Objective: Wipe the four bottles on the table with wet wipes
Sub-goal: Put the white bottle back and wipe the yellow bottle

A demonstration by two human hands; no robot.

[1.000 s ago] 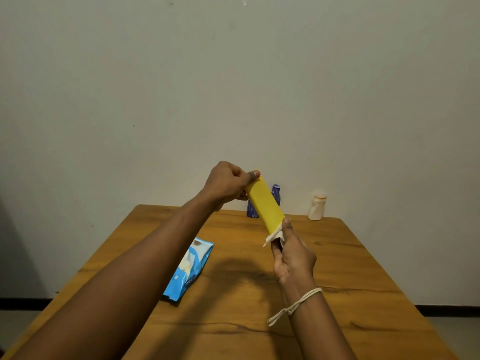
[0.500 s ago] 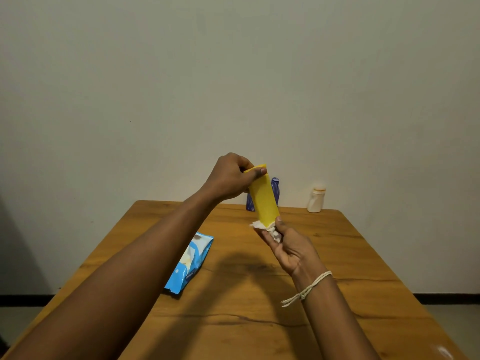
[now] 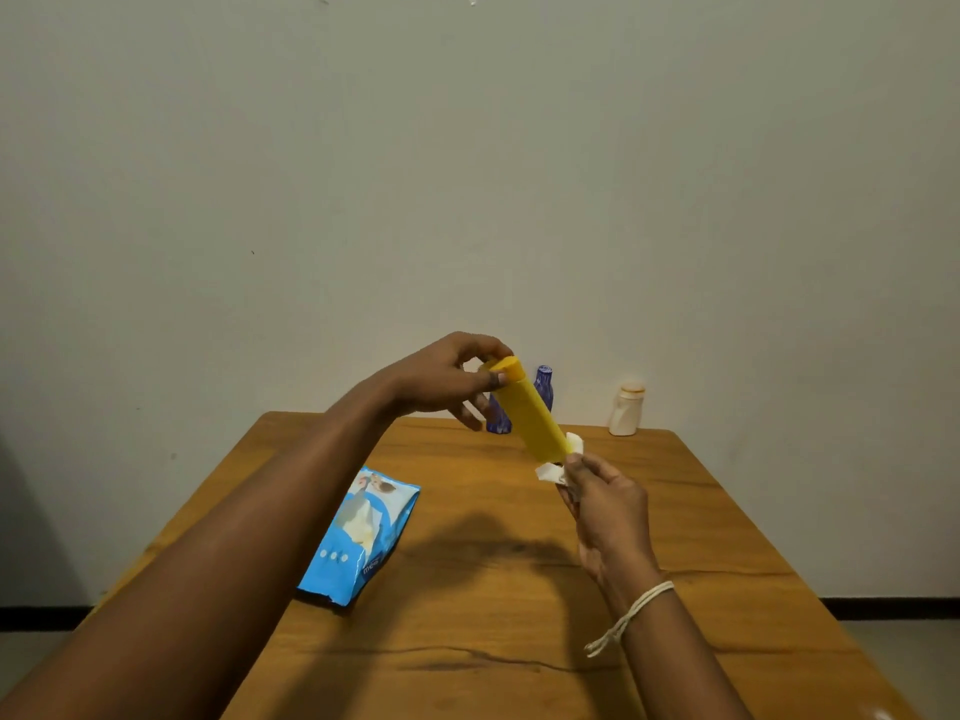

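A tall yellow bottle (image 3: 530, 412) is held tilted above the table, its top toward the upper left. My left hand (image 3: 441, 379) pinches its top end with thumb and fingers. My right hand (image 3: 605, 504) grips the bottle's lower end through a crumpled white wet wipe (image 3: 556, 467). Behind the yellow bottle, a blue bottle (image 3: 544, 387) stands near the wall, partly hidden. A small white bottle (image 3: 627, 409) with a tan cap stands at the table's far right edge by the wall.
A blue pack of wet wipes (image 3: 361, 537) lies on the wooden table (image 3: 467, 641) left of centre, a wipe poking from its opening. The wall rises right behind the table's far edge. A string bracelet circles my right wrist.
The yellow bottle has tilted further, its lower end swinging right with my right hand. My left hand's fingers have loosened to a pinch at the top.
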